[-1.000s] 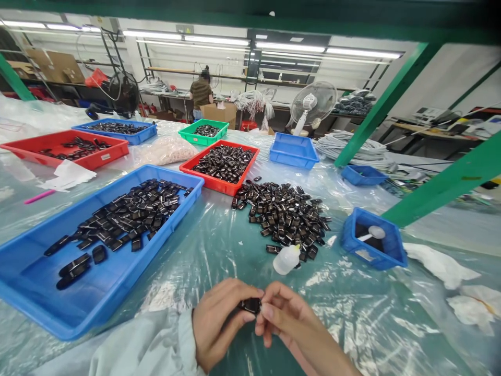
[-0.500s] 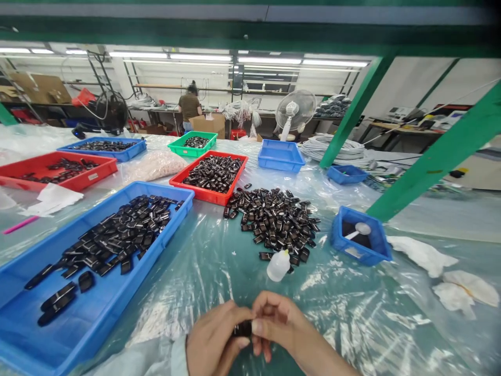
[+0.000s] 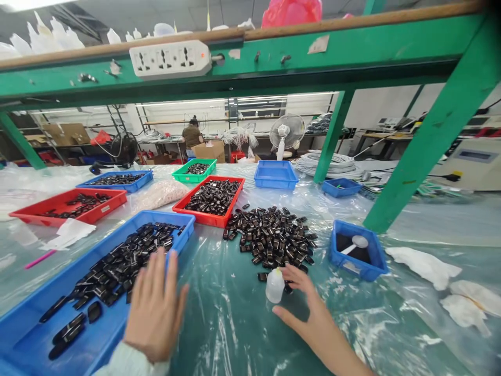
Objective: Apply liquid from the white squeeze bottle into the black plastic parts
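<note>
My left hand is spread flat, palm down, above the right rim of the big blue tray. It holds nothing. Inside that tray lie many black plastic pieces, some in a loose heap. My right hand has its fingers apart beside a small white squeeze bottle with a yellowish tip. Thumb and forefinger reach close to the bottle; whether they touch it I cannot tell. Behind the bottle a pile of small black parts lies on the plastic-covered table.
Red trays, a green tray and a blue tray stand farther back. To the right, a blue bin holds dark granules and a white scoop. A green post and a shelf beam frame the bench.
My hands have parted. The left moved over the tray and opened; the right went forward to the bottle. The black part between them is no longer there. The view tilted up.
</note>
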Demonstrator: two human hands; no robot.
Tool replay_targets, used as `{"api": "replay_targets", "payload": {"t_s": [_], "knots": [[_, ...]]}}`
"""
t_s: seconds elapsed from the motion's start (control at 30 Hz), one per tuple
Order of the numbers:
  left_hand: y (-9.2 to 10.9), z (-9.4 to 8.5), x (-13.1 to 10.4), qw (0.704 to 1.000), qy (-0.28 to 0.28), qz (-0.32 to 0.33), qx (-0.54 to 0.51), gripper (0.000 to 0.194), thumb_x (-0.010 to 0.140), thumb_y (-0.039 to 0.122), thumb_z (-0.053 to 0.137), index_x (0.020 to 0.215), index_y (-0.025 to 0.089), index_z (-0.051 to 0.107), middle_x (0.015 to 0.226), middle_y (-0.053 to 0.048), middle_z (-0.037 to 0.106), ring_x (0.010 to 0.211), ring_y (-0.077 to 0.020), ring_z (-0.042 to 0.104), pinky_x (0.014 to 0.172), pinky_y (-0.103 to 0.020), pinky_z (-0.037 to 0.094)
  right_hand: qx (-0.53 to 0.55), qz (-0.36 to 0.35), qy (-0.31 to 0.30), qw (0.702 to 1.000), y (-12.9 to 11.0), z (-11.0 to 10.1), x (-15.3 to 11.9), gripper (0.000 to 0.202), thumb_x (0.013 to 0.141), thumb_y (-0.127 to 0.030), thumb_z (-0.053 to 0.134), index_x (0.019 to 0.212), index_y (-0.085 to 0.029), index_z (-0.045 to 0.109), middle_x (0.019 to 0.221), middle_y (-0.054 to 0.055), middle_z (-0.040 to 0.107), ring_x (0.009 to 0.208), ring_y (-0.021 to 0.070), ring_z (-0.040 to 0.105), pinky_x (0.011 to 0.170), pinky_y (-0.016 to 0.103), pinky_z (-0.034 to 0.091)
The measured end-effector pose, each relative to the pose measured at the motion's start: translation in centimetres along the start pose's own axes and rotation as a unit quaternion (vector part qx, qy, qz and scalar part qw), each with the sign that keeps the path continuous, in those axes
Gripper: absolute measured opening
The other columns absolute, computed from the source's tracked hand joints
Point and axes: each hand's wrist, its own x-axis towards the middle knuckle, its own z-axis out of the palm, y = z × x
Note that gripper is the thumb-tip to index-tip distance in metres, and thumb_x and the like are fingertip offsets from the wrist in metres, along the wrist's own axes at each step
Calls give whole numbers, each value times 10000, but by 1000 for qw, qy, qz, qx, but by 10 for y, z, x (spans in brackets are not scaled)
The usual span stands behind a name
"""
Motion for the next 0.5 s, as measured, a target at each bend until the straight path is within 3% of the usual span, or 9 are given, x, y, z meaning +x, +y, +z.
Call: {"api": "replay_targets", "payload": {"t_s": [0.1, 0.17, 0.2, 0.23, 0.37, 0.43, 0.5], "knots": [[36, 36, -13, 991, -78, 81, -73, 589, 970, 381, 314, 1488, 150, 154, 1475, -162, 315, 1326, -335, 344, 1020, -519, 365, 11, 25, -64, 998, 2, 8, 6, 583, 861, -486, 551, 1351, -242, 349, 1341, 118, 460, 1203, 304, 437, 950, 442, 377], [59, 61, -6, 977, -157, 85, -119, 560, 948, 447, 374, 1427, 157, 345, 1461, -154, 345, 1330, -345, 335, 1037, -545, 345, -2, 22, -62, 998, 3, 11, 6, 462, 868, -473, 525, 1252, -222, 467, 1218, 118, 553, 1110, 301, 506, 906, 426, 407], [67, 73, 5, 961, -229, 75, -137, 568, 928, 464, 428, 1400, 150, 396, 1466, -159, 333, 1342, -352, 311, 1062, -554, 312, -5, 5, -47, 999, 4, 13, 5, 416, 860, -452, 531, 1199, -212, 508, 1145, 111, 589, 1047, 293, 539, 882, 410, 421], [74, 84, 20, 953, -259, 70, -142, 559, 914, 462, 468, 1374, 144, 439, 1455, -163, 351, 1340, -353, 315, 1075, -554, 295, -5, -15, -25, 1000, 5, 14, 3, 379, 846, -421, 548, 1159, -208, 533, 1081, 98, 613, 987, 280, 561, 858, 388, 432], [92, 121, 100, 940, -300, 61, -148, 509, 936, 404, 481, 1391, 188, 410, 1467, -120, 347, 1362, -289, 291, 1119, -467, 273, -3, -83, 55, 995, 10, 18, -1, 308, 792, -282, 584, 1093, -223, 584, 997, 56, 635, 891, 248, 582, 805, 327, 442], [101, 133, 132, 937, -318, 27, -142, 497, 942, 377, 496, 1380, 157, 414, 1458, -152, 346, 1351, -307, 306, 1093, -494, 310, -29, -95, 94, 991, 17, 19, 2, 316, 758, -257, 598, 1073, -228, 608, 991, 62, 642, 896, 262, 586, 799, 332, 445], [112, 140, 149, 933, -333, -13, -138, 458, 951, 348, 497, 1346, 125, 440, 1426, -175, 380, 1325, -333, 341, 1056, -563, 330, -50, -89, 127, 987, 28, 18, 7, 330, 716, -255, 630, 1045, -228, 625, 960, 74, 657, 886, 287, 598, 782, 344, 459]]}}
